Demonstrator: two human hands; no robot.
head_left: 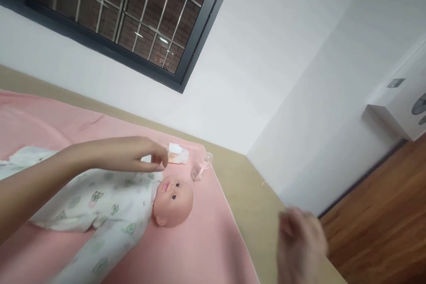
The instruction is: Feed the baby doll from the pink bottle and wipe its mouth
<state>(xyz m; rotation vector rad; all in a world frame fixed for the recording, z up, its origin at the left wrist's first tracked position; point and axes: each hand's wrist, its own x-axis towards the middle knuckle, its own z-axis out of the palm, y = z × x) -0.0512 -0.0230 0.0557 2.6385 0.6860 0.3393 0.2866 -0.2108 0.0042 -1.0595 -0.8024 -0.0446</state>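
Note:
A baby doll (173, 204) in white printed clothes lies on its back on a pink sheet (199, 248), its head pointing right. Above the doll's chest and beside its face is my left hand (133, 153). Its fingers curl down loosely, their tips close to the thumb, and nothing shows between them. My forearm hides part of the doll's body. Past the fingertips lie a small white packet (179, 153) and a clear baby bottle (201, 167). Off to the right, beyond the sheet, my right hand (301, 239) is smeared by motion and its fingers cannot be made out.
The sheet covers part of a beige surface (233, 173) that runs along white walls. A dark-framed window (179, 80) with metal bars is at the upper left. On the right are a white wall box (396, 111) and brown wood panelling (376, 222).

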